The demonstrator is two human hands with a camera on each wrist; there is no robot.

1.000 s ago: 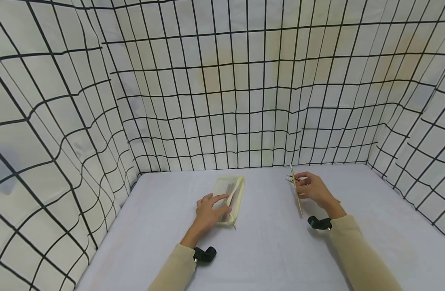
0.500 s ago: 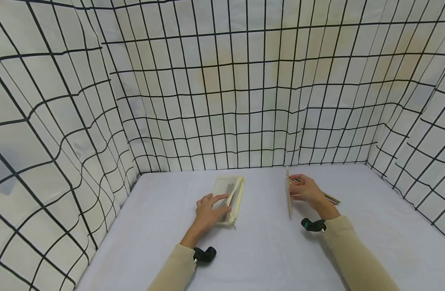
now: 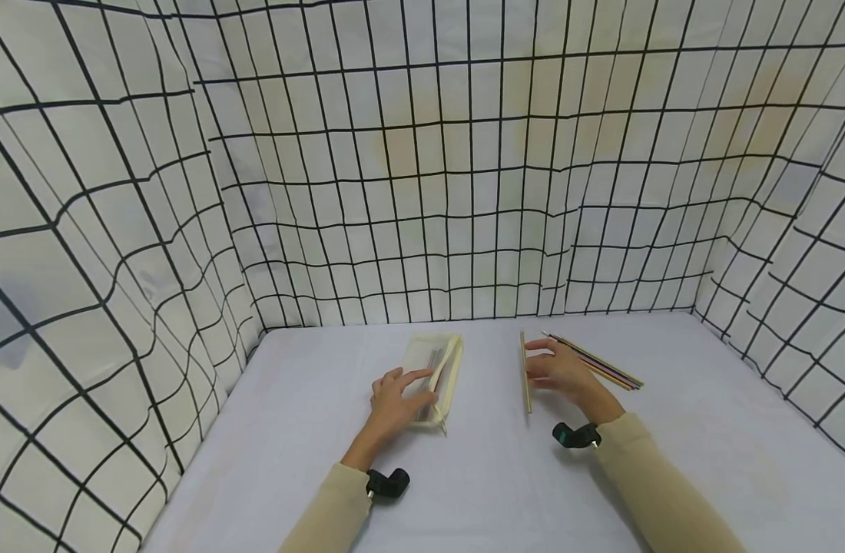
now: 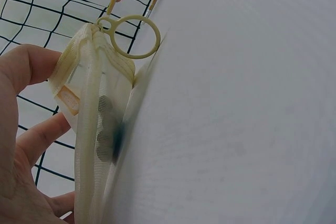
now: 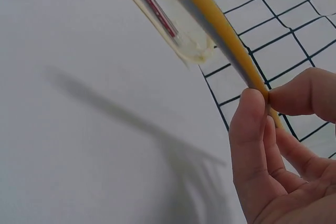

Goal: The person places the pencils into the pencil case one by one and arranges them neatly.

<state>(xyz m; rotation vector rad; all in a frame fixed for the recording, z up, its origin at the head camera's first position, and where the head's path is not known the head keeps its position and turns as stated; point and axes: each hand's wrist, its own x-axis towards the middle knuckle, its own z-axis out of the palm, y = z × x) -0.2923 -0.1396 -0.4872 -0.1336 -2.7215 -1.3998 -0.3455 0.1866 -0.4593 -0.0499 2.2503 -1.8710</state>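
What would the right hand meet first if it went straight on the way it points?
Probably the cream pouch, near its far end, beyond the pencil the right hand pinches; depth is unclear, so the hand might pass over.

I have a white table (image 3: pixel 478 491) before me, with black grid (image 3: pixel 471 120) over pale cloth (image 3: pixel 422 92) standing far, left and right.

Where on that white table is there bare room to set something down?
Bare patches: the near table between the left sleeve and right sleeve; out left of the zippered pouch; and a strip between pouch and held pencil. It's crowded around the right-hand fingers, with loose pencils lying beside them.
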